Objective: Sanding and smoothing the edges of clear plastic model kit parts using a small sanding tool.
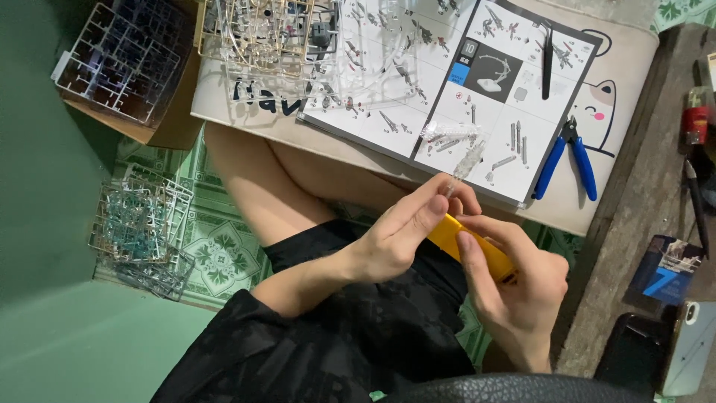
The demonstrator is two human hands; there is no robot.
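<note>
A: Hands, quick?
B: Two. Left hand (399, 235) pinches a small clear plastic part (464, 166) at its fingertips, held up over the lap, just in front of the manual's near edge. Right hand (514, 287) grips a yellow tool (470, 246), its tip pointing toward that part.
A: Tool count on the board?
B: One pair of blue-handled nippers (568, 160) lying at the manual's right edge, one black pair of tweezers (547, 60) lying on the page. One open instruction manual (447, 82) on a cream lap board (630, 67).
A: Sprues?
B: Three groups: a pile of clear and tan runners (261, 33) on the manual's far left, a dark blue runner (119, 60), a stack of clear and blue runners (138, 227) on the floor. Exact count per pile, cannot tell.
A: Containers?
B: One brown cardboard box (175, 119); the dark blue runner rests on its top. Contents below hidden.
A: Right side?
B: A small blue box (660, 272) and one phone (690, 347) on the wooden surface
</note>
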